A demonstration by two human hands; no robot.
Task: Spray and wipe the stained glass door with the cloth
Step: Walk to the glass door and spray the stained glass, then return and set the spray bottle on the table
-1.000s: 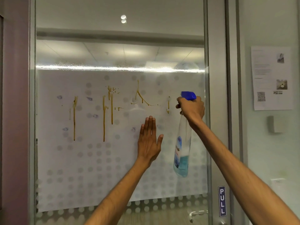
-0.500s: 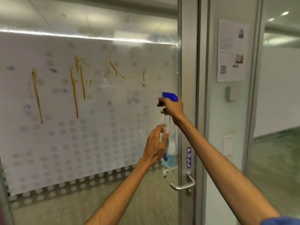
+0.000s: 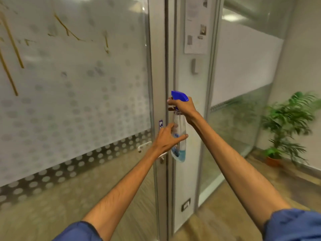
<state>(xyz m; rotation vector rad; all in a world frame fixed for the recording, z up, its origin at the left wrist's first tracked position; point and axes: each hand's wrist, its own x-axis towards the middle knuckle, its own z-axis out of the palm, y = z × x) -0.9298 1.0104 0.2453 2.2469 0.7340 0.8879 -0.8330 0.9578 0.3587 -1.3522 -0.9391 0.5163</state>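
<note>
The frosted glass door [image 3: 78, 101] fills the left half of the view, with brown-yellow drip stains [image 3: 66, 30] near its upper left. My right hand [image 3: 182, 106] grips the neck of a clear spray bottle [image 3: 179, 146] with a blue trigger head and some blue liquid at the bottom. The bottle hangs in front of the door frame [image 3: 158, 66]. My left hand [image 3: 167, 139] wraps its fingers and thumb round the middle of the bottle. No cloth is in view.
A metal door handle [image 3: 144, 146] sticks out just left of my left hand. A paper notice [image 3: 196, 25] hangs on the panel right of the frame. A potted plant [image 3: 286, 126] stands on the floor at the far right.
The view has swung right and down, so the stains have slid to the upper left. My left hand left the glass and closed round the bottle. The bottle has come down beside the frame.
</note>
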